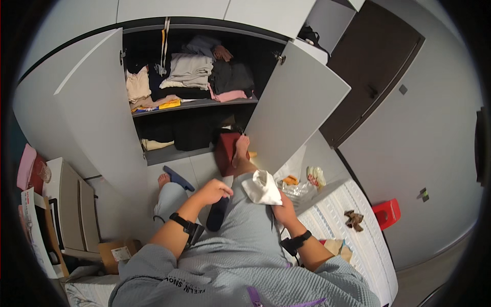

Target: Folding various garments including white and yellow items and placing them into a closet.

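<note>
A white cloth item (262, 188), perhaps a sock, rests over my right thigh and knee, its upper part bunched into a loop. My right hand (284, 209) grips its lower right edge. Above the gap between my legs is my left hand (215, 192), its fingers bent towards the cloth but apart from it. The inside of its fingers is hidden. My bare right foot (241, 147) is propped on a dark red box (223, 153). The bare left foot (163, 179) is on the floor beside a dark blue slipper (178, 179); another slipper (218, 215) lies below my left hand.
Ahead, a wardrobe shelf (199, 103) holds folded clothes between two open doors (103, 103). To the right, plastic bags (299, 190) lie beside a bed (318, 218), which bears a brown crumpled item (353, 220). A drawer unit (73, 215) and a cardboard box (111, 255) stand left.
</note>
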A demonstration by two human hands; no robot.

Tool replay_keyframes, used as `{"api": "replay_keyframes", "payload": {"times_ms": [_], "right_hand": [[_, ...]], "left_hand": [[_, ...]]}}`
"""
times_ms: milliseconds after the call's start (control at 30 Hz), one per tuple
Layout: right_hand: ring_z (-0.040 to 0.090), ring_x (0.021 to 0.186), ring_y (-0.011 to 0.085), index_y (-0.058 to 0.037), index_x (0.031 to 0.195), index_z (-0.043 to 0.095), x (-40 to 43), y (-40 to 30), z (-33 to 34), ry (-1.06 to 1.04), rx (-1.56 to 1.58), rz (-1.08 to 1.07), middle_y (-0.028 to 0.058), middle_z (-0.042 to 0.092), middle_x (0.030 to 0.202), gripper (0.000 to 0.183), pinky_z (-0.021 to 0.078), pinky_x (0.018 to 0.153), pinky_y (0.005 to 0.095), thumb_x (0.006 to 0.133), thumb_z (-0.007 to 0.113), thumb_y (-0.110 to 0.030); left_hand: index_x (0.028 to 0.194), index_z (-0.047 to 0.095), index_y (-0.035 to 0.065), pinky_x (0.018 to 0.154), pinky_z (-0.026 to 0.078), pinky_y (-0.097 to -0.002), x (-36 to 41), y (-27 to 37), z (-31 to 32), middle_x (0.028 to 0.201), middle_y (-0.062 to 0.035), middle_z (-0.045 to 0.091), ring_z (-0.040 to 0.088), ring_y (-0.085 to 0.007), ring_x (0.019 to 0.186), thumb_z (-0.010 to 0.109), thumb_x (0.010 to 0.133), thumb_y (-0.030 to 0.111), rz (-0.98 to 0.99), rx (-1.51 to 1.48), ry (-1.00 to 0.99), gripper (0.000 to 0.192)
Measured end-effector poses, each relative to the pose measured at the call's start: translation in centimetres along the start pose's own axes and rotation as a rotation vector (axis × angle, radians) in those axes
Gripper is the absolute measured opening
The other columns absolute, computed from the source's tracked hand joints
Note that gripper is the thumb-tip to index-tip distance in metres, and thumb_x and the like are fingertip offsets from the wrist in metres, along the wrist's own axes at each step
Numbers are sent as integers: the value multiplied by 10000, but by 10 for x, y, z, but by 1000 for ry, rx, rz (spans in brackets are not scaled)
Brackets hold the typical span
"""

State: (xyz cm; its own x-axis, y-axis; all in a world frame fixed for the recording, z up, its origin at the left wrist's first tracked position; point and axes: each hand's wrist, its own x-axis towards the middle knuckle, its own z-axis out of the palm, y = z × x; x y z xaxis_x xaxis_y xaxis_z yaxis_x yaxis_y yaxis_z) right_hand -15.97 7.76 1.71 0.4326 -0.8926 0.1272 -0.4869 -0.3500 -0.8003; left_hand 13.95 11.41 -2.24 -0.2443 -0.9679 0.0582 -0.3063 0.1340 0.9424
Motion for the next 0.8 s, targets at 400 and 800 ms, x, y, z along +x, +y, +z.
{"api": "replay_keyframes", "payload": {"times_ms": [400,800], "right_hand": [[568,1179,310,-43,1410,384,186,-1,-56,199,793,627,141,557,1302,455,456,1025,481,984,469,-177],[583,1055,268,-24,1273,546,617,-83,27,392,456,-141,107,604,1150,384,481,899,412,930,491,-187]], "left_hand": [[1038,711,-7,809,524,-337,64,-186,-44,985,-91,730,670,-182,894,532,904,107,-249,-564,497,252],[1072,715,49,811,525,-340,104,-235,-74,994,-162,716,693,-233,881,547,906,195,-439,-356,494,278]]}}
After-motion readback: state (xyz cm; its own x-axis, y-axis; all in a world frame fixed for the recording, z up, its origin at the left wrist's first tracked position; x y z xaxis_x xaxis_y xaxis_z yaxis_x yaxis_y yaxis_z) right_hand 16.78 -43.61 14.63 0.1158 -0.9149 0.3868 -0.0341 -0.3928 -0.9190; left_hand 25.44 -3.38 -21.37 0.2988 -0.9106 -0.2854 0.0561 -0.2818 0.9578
